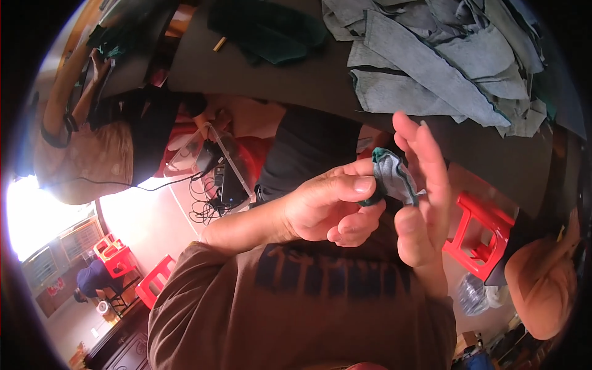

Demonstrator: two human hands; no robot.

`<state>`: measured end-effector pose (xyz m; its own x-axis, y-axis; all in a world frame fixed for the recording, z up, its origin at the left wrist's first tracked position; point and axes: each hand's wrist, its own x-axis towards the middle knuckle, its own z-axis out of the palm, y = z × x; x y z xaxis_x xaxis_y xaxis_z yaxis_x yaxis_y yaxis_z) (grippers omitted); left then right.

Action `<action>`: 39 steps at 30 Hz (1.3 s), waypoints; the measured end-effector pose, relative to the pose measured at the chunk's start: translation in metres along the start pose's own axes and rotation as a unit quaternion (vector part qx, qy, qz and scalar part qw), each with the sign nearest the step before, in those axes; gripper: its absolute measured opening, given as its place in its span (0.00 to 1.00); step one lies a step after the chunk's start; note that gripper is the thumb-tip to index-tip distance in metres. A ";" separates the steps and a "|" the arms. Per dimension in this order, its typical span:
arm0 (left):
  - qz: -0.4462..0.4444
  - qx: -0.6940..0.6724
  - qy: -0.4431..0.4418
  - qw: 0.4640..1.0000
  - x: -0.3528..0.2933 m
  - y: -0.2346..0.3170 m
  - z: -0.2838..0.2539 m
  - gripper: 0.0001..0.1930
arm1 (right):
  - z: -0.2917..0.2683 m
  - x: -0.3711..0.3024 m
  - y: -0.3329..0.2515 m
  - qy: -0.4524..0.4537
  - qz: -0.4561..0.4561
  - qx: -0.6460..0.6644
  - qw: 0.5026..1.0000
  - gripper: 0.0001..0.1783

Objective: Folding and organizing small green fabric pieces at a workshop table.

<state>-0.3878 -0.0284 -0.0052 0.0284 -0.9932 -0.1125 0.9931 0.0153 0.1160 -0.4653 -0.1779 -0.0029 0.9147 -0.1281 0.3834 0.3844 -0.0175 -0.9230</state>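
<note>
My left hand [336, 206] pinches a small folded piece of cloth [394, 176] between thumb and fingers. The cloth is grey inside with a dark green edge, and it curls up above the fingertips. Close by on its right is my right hand [425, 185], its fingers stretched upward and its thumb apart from them. A loose corner of the cloth reaches toward that palm; whether it touches the skin I cannot tell. Both hands are raised in front of my chest, just short of the table [277, 83].
Grey cloth strips [431, 68] with green edges lie heaped at the table's far right; dark green cloth [268, 31] lies at the far middle. A co-worker's hand [100, 65] is at the left, another person's arm [542, 290] at the right. A red stool [478, 237] stands near my right side.
</note>
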 end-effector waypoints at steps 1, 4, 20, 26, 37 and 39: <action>0.005 -0.008 0.001 1.000 0.001 -0.001 0.001 0.27 | -0.004 0.000 0.000 -0.022 0.001 -0.052 0.998 0.40; -0.037 0.067 0.004 0.997 0.001 0.004 0.007 0.22 | 0.016 0.002 0.003 0.028 0.046 0.046 0.997 0.40; -0.042 0.318 0.071 0.945 -0.009 0.000 0.009 0.09 | -0.010 -0.017 -0.027 -0.144 0.250 0.190 0.939 0.41; 0.085 0.417 0.097 0.900 -0.019 0.007 0.001 0.09 | 0.008 0.000 -0.031 -0.109 0.144 -0.058 0.982 0.20; 0.324 0.755 0.147 0.550 -0.056 -0.004 0.029 0.07 | 0.038 -0.018 -0.040 -0.018 0.126 -0.066 0.990 0.12; 0.329 0.769 0.141 0.530 -0.062 -0.007 0.032 0.07 | 0.043 -0.021 -0.041 -0.024 0.084 -0.020 0.996 0.11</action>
<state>-0.4004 0.0296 0.0326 0.5417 -0.7716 0.3334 -0.5026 0.0206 0.8643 -0.4954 -0.1314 0.0286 0.9711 -0.0845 0.2231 0.2204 -0.0398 -0.9746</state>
